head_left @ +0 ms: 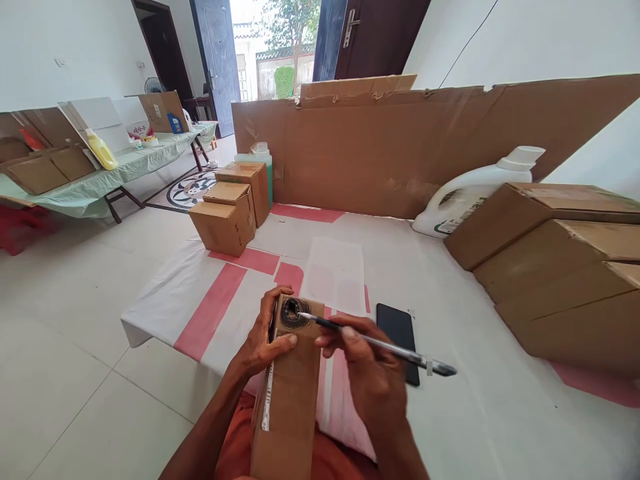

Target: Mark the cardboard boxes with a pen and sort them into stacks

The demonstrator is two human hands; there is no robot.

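The left hand gripped the box, which stood tilted over the table edge at the person's lap. The right hand pinched a pen, tip on a dark scribbled patch at the box's top; most of the face remained unmarked.

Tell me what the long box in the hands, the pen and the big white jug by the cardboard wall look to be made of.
Long box: brown corrugated cardboard, matte, with a taped seam and a dark scribbled circle on its end. Pen: seemingly plastic with a shiny silvery barrel; metal cannot be ruled out. White jug: probably moulded plastic, smooth and slightly glossy, with a white cap. The left hand steadies the box; the right hand holds the pen.
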